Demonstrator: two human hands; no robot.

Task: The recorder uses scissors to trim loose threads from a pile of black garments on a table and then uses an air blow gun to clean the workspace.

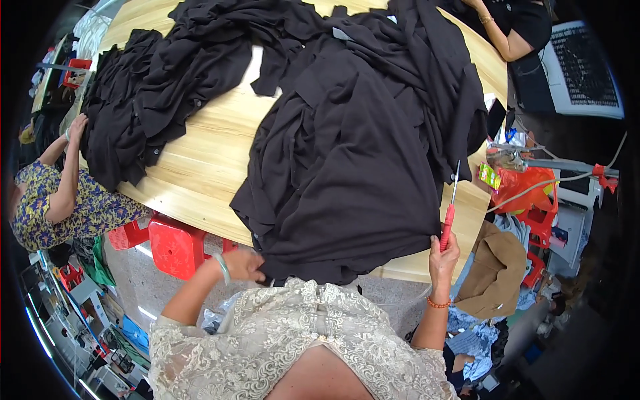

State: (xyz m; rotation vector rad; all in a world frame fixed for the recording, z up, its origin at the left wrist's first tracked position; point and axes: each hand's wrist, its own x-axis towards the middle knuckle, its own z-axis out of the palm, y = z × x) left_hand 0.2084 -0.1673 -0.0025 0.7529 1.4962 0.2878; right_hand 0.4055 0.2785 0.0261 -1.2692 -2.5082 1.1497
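A large black garment [353, 167] of soft cloth lies spread and wrinkled in front of me, its near edge hanging at the table's front. My right hand [443, 259] is closed round a slim red-handled tool with a narrow metal blade [449, 223]. Its blade points away from me, beside the cloth's right edge; its exact kind is unclear. My left hand [245, 265] is at the garment's near left corner, its fingers blurred and partly turned from view. Whether those fingers pinch the cloth does not show.
More black garments [193, 80] are heaped along the far left of the wooden table [200, 157]. One person [63, 193] touches that heap; another person's arm [510, 40] is at far right. Red stools [175, 247] stand below. Brown cloth [493, 270] and a red bag [527, 190] are at right.
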